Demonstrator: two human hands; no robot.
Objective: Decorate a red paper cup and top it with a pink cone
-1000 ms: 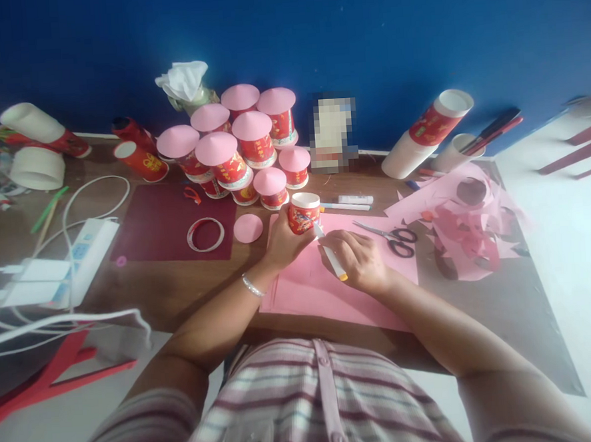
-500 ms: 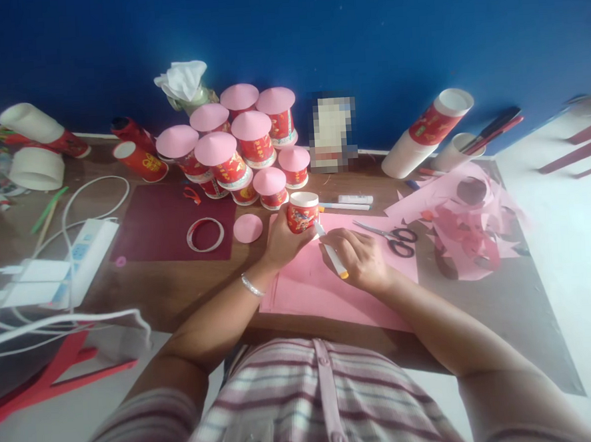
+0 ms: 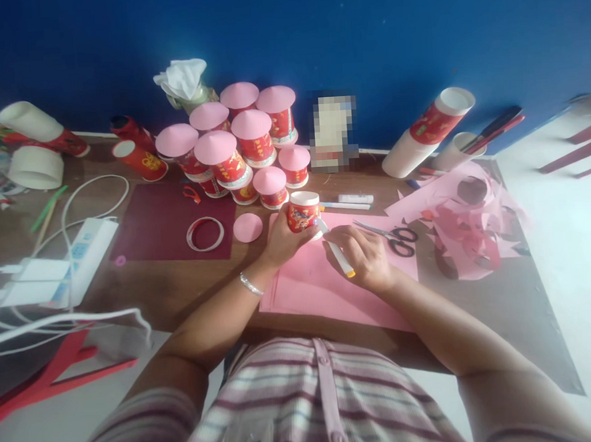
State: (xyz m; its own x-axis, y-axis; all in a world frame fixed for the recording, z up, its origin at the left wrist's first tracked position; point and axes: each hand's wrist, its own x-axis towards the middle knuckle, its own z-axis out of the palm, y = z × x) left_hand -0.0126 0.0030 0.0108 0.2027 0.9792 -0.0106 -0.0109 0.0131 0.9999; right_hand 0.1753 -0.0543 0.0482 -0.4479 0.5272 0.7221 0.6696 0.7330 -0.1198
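My left hand (image 3: 285,240) is wrapped round a red printed paper cup (image 3: 302,215) with a white rim at its top. In my right hand (image 3: 365,253) is a white marker pen (image 3: 339,258) with an orange end, its tip at the cup's lower right side. Whether the tip touches the cup I cannot tell. Both hands are above a stack of pink paper sheets (image 3: 324,292). To the right of my right hand lie scissors (image 3: 394,237) with dark handles. More pens (image 3: 347,205) rest behind the cup.
Several red cups with pink cone tops (image 3: 215,148) stand behind on the left. A roll of tape (image 3: 205,234) and a pink paper disc (image 3: 248,228) lie left of my hands. Pink scraps (image 3: 467,237) lie at right; a power strip (image 3: 85,260) with cables is far left.
My right hand and the marker have shifted slightly right and down. The cup in my left hand has barely moved.
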